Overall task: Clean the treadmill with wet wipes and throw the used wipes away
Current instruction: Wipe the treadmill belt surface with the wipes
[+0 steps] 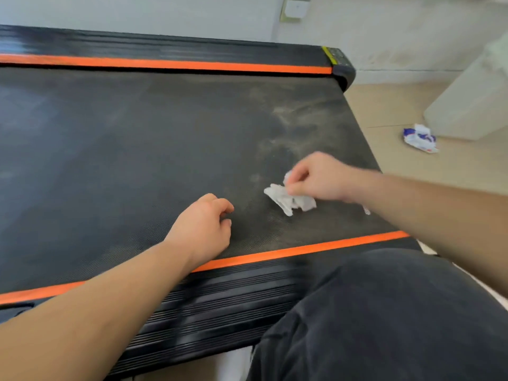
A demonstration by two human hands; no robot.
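Head view. The treadmill [137,147] fills most of the frame, its black belt running from 9 o'clock towards 3 o'clock. An orange stripe [165,64] borders the belt on the far side, and a second orange stripe [275,254] borders the near side. The ribbed black side rail [220,295] lies below the near stripe, at 6 o'clock.

Pale dust smears [297,114] sit on the belt at about 2 o'clock, near its end.

The right hand [316,177] is at about 4 o'clock over the belt. Its thumb and fingers pinch a crumpled white wet wipe [288,200]. The wipe hangs from the fingertips at the hand's 8 o'clock side, low over the belt; whether it touches the belt is unclear.

The left hand [204,224] is at about 6 o'clock with its heel near the near stripe. Its fingers are loosely curled and hold nothing, and it lies apart from the wipe.

A wet wipe pack [420,138], white and blue, lies on the beige floor [398,166] at 3 o'clock, off the treadmill's end. It is just beside a blurred white box-like object [472,100].

A wall plate [295,8] is at 12 to 1 o'clock. The person's dark trouser leg [384,312] fills 5 o'clock, overlapping the side rail.
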